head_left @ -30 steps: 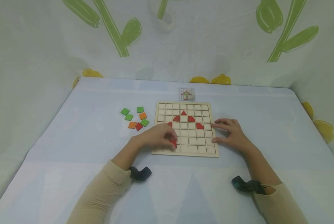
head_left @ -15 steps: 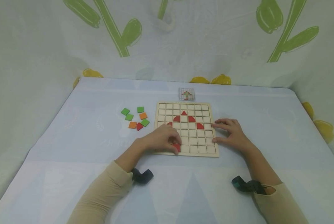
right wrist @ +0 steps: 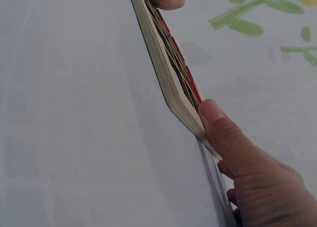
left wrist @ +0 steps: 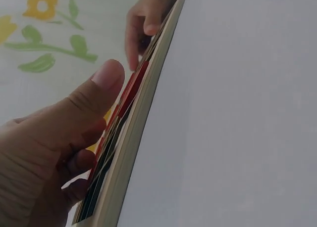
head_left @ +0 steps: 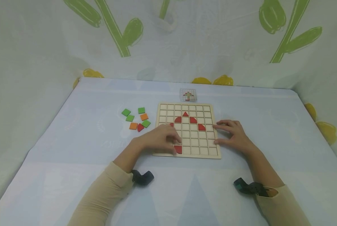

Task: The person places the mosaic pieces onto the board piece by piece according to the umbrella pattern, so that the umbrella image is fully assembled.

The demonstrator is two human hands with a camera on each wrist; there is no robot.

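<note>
A square wooden grid board point(head_left: 195, 142) lies on the table. In its bottom row sits a red quarter-circle tile point(head_left: 178, 149). My left hand point(head_left: 160, 138) hovers over the board's lower left part, thumb and fingers spread apart beside that tile and holding nothing. Higher on the board are a red triangle tile point(head_left: 185, 114) and several red quarter-circle tiles point(head_left: 193, 120), one of them partly hidden by the left hand. At the board's right edge, my right hand point(head_left: 234, 136) rests its thumb and fingertips against the rim; the right wrist view shows the thumb point(right wrist: 225, 133) at the board's side.
Left of the board lie several loose green square tiles point(head_left: 130, 118), two orange square tiles point(head_left: 133, 126) and a red quarter-circle tile point(head_left: 140, 127). Behind the board is a small card point(head_left: 188, 95) printed with a coloured grid pattern. A patterned curtain point(head_left: 199, 40) stands behind the table.
My left hand slid the red quarter-circle tile right into the bottom row, then let go; its fingers parted and drew back slightly left. The right hand stayed still.
</note>
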